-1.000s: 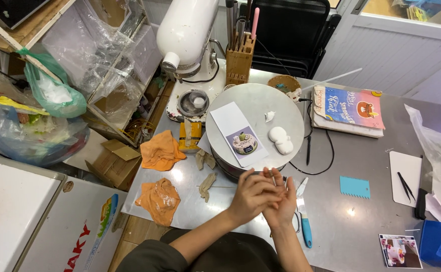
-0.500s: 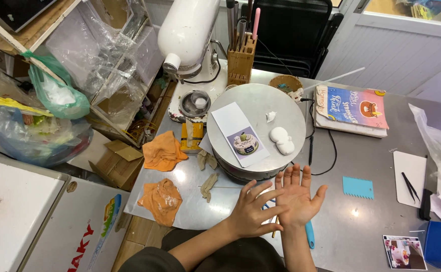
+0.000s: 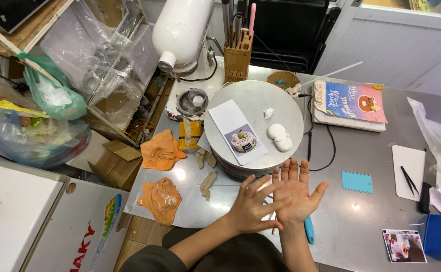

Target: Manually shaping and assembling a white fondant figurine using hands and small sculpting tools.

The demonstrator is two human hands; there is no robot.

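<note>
- The left hand [image 3: 253, 209] lay flat across the palm of the right hand [image 3: 296, 194]; both had fingers spread and gripped nothing.
- Something small may have sat between the palms, but the view hid it.
- Just beyond the fingertips stood the round metal turntable [image 3: 250, 98], carrying a white fondant shape [image 3: 279, 137] and a photo card [image 3: 238, 132].
- A blue-handled tool [image 3: 308, 230] lay under the right wrist.
</note>
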